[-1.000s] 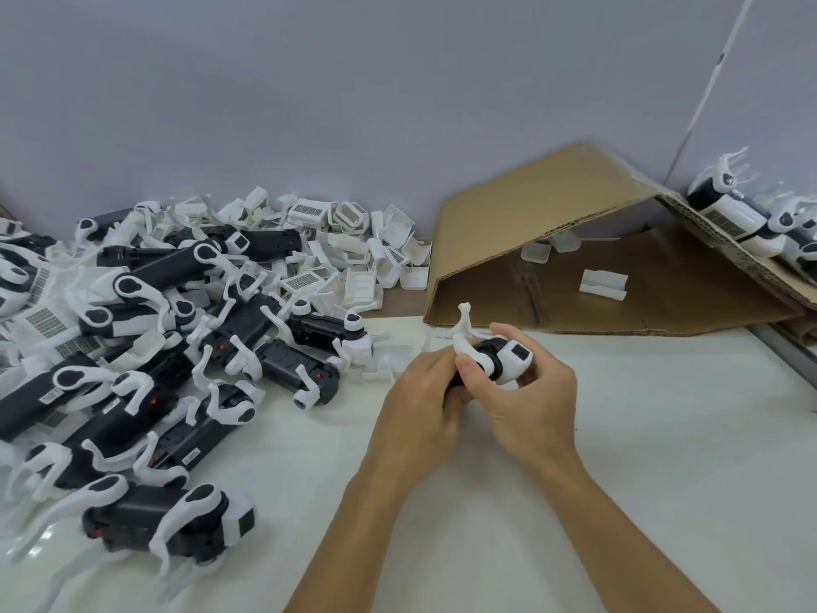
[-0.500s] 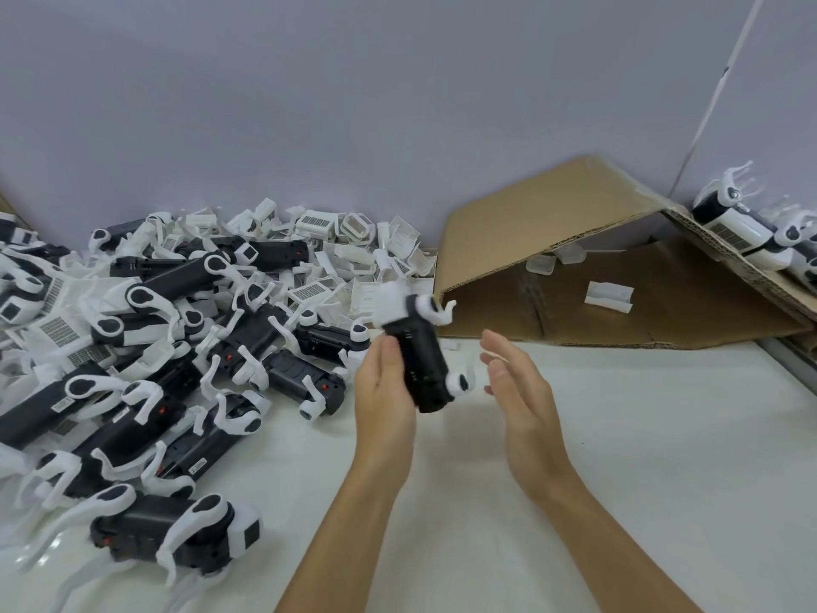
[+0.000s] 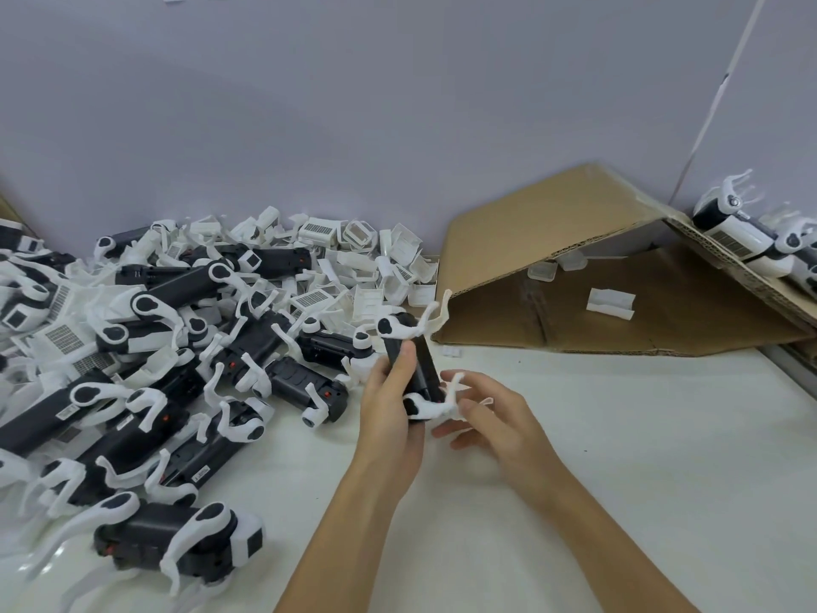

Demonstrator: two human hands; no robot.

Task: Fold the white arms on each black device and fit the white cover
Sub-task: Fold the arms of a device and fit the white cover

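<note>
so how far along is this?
Done: a few covered units sit on the cardboard at right. In hand: left hand grips one device, arms out; right hand is at its lower arm. Left: the big pile and loose covers.

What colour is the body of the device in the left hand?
Black device, white arms; head view.
</note>
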